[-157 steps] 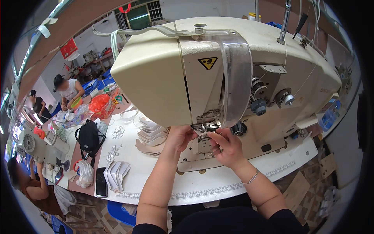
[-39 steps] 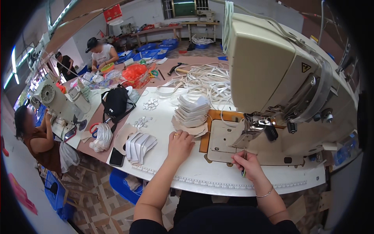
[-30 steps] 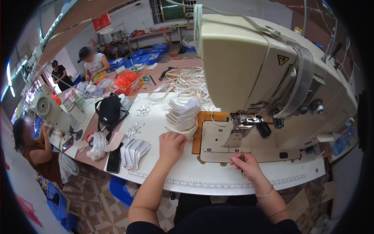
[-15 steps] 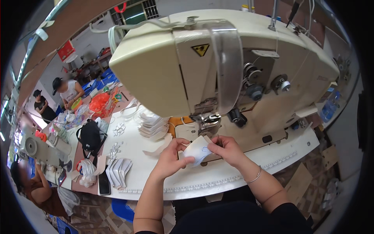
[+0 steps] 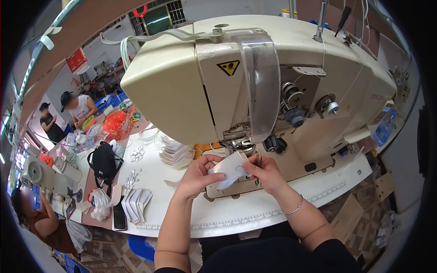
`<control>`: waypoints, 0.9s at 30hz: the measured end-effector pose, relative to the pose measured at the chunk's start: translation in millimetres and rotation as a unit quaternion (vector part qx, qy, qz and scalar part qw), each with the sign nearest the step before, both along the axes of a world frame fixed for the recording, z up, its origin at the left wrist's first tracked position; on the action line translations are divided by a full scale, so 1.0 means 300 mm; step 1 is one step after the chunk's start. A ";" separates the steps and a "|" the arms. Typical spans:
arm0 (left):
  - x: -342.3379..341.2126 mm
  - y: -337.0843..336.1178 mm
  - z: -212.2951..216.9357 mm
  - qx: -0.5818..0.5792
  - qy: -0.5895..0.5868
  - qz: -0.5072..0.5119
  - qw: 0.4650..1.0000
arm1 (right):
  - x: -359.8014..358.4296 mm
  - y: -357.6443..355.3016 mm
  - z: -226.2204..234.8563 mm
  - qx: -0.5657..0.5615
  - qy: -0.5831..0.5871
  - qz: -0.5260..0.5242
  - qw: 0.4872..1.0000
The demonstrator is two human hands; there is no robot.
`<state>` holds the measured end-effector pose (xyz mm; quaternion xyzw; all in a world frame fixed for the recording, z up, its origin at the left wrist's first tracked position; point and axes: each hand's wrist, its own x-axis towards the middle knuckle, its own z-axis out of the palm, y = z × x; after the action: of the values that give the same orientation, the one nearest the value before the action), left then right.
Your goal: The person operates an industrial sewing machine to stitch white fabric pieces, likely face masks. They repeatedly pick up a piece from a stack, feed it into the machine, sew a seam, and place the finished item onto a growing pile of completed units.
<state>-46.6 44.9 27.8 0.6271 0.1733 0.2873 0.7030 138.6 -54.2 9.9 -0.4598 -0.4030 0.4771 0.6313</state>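
Observation:
In front of the sewing machine's (image 5: 168, 91) needle area, I hold a curved white fabric piece (image 5: 231, 169) with loose blue thread on its face. My left hand (image 5: 199, 177) is closed on its left side, thumb on top. My right hand (image 5: 268, 175) pinches its right edge. A slim dark metal tool, likely thread snips (image 5: 259, 160), juts from the right fingers, and a bit of green shows below them. The other fingertips are partly hidden. Left of the machine's needle area lies a stack of similar white pieces (image 5: 175, 152); another stack (image 5: 136, 204) sits nearer the table's front left.
The white table (image 5: 168, 207) has a ruler strip along its front edge. Small white scraps (image 5: 132, 178), a phone (image 5: 119, 216), a black bag (image 5: 104, 163) and a bundle of white thread or cloth (image 5: 101, 203) lie to the left. Other people (image 5: 82, 109) work farther off.
My view has shifted slightly, so the machine looks a little lower and larger. The white piece is tilted differently in my hands, and the green bit below my right fingers now shows.

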 end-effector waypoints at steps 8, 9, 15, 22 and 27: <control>0.014 0.040 0.011 -0.097 -0.060 0.045 0.992 | -0.043 0.021 0.037 -0.048 0.104 -0.012 0.993; 0.016 0.044 0.016 -0.105 -0.063 0.048 0.991 | -0.048 0.022 0.042 -0.053 0.121 -0.012 0.991; 0.021 0.062 0.025 -0.094 -0.051 0.059 0.993 | -0.064 0.031 0.040 -0.039 0.168 -0.024 0.985; 0.024 0.077 0.019 -0.080 -0.050 0.062 0.994 | -0.078 0.032 0.036 -0.037 0.152 -0.047 0.987; 0.021 0.025 -0.009 0.367 0.039 0.259 0.893 | -0.057 0.009 0.045 -0.035 0.080 -0.012 0.996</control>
<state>-40.2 52.4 25.0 0.7841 0.2388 0.4777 0.3162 121.4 -51.5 23.4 -0.4468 -0.3287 0.5190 0.6504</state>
